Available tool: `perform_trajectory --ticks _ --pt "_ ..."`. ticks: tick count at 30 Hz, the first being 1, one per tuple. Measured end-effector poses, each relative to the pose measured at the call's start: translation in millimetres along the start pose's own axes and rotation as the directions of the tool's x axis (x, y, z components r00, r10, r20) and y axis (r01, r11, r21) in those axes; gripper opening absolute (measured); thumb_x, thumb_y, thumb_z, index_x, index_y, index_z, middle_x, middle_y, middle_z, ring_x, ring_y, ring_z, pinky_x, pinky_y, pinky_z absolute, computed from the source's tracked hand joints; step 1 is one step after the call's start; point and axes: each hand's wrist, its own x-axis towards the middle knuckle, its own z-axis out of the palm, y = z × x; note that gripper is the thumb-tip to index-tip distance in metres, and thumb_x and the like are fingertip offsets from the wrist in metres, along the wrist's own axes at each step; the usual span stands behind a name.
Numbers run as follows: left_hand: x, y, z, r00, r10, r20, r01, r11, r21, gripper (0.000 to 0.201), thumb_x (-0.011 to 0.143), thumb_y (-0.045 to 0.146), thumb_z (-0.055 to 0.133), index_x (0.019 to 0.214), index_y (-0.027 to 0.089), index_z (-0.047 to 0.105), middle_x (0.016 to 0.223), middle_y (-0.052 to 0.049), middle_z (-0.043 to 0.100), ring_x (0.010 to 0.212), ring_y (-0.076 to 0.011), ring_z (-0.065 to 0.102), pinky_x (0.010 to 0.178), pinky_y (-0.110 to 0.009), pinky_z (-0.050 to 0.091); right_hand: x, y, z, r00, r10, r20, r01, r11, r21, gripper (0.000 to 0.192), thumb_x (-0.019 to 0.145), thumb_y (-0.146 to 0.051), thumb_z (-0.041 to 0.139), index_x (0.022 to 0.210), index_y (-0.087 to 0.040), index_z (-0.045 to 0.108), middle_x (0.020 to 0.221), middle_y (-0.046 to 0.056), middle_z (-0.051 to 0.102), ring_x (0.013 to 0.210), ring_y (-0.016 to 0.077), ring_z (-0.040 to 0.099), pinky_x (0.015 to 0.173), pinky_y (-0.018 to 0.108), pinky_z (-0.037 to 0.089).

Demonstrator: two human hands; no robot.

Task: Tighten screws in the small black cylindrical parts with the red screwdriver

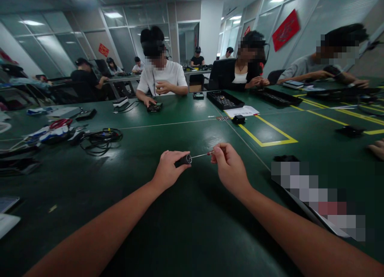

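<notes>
Black hollow cylinder (181,161), one: your left hand (168,167) clasps it above the green tabletop (168,233). Thin red-ended metal rod (200,155), one: your right hand (231,167) pinches it, tip at the cylinder's mouth. Both hands angle inward.

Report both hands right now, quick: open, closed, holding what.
Left hand: closed on a dark cylinder.
Right hand: closed, pinching a thin red-handled tool, its shaft reaching to the cylinder's open end.

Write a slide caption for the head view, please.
Left hand holds a dark cylinder, right hand a slim tool at its end.
</notes>
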Motion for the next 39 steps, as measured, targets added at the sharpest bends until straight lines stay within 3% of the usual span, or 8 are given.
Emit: perform_trajectory --ticks 4,8,13,17,22,27,39 --pt "-1 0 -0.4 1.0 -0.01 0.003 0.01 1.0 0.011 0.041 0.089 0.028 0.076 0.128 0.029 0.07 0.126 -0.006 0.074 0.118 -0.028 0.065 0.113 -0.056 0.035 0 0 -4 1.0 -0.025 -0.014 0.023 0.992 -0.127 0.024 0.103 -0.044 0.049 0.097 -0.023 0.059 0.078 0.001 0.064 0.071 0.0191 0.061 0.069 0.035 0.046" --pt "0 0 0.1 1.0 -0.011 0.024 0.01 1.0 0.008 0.04 0.089 0.029 0.076 0.128 0.029 0.069 0.127 -0.005 0.074 0.122 -0.0274 0.064 0.116 -0.057 0.031 1 -2 -6 0.997 -0.066 -0.041 0.06 0.988 -0.145 0.023 0.103 -0.043 0.048 0.098 -0.023 0.059 0.079 0.001 0.065 0.073 0.0196 0.063 0.068 0.034 0.045" --pt "0 1 0.0 0.999 -0.011 0.032 0.01 1.0 0.016 0.04 0.089 0.028 0.076 0.128 0.031 0.069 0.126 -0.004 0.074 0.122 -0.0267 0.063 0.118 -0.058 0.029 -3 -9 -6 0.995 -0.095 0.035 0.1 0.976 -0.192 0.022 0.103 -0.041 0.048 0.098 -0.023 0.059 0.077 0.002 0.067 0.066 0.0184 0.062 0.062 0.032 0.043" --pt "0 1 0.1 1.0 -0.007 0.024 0.006 1.0 0.02 0.039 0.089 0.027 0.076 0.127 0.03 0.07 0.126 -0.004 0.074 0.121 -0.0267 0.064 0.116 -0.057 0.031 -2 -12 -7 0.995 -0.096 0.028 0.1 0.955 -0.28 0.023 0.102 -0.04 0.048 0.095 -0.022 0.06 0.075 0.002 0.068 0.062 0.018 0.06 0.059 0.031 0.041" --pt "0 0 1.1 1.0 0.002 0.025 -0.003 1.0 0.03 0.04 0.089 0.026 0.076 0.128 0.03 0.069 0.126 -0.004 0.074 0.122 -0.0267 0.063 0.116 -0.057 0.031 -1 -12 -7 0.993 -0.121 0.005 0.118 0.957 -0.265 0.023 0.102 -0.041 0.047 0.096 -0.022 0.059 0.078 0.003 0.069 0.066 0.0188 0.062 0.062 0.032 0.043" --pt "0 -1 1.6 1.0 0.011 0.015 -0.012 0.999 0.034 0.041 0.087 0.024 0.078 0.127 0.031 0.07 0.124 -0.003 0.074 0.121 -0.0267 0.063 0.115 -0.057 0.031 -4 -14 -6 0.989 -0.128 0.078 0.144 0.953 -0.265 0.02 0.102 -0.039 0.049 0.099 -0.022 0.06 0.08 0.003 0.071 0.069 0.0187 0.065 0.065 0.031 0.044" --pt "0 1 -0.1 1.0 -0.012 0.019 0.012 0.999 0.035 0.04 0.088 0.027 0.077 0.127 0.03 0.071 0.121 -0.004 0.073 0.113 -0.0265 0.063 0.11 -0.054 0.038 -3 -18 -9 0.99 -0.136 0.027 0.136 0.928 -0.346 0.02 0.101 -0.037 0.049 0.096 -0.022 0.06 0.073 0.002 0.066 0.061 0.0182 0.061 0.059 0.031 0.04"
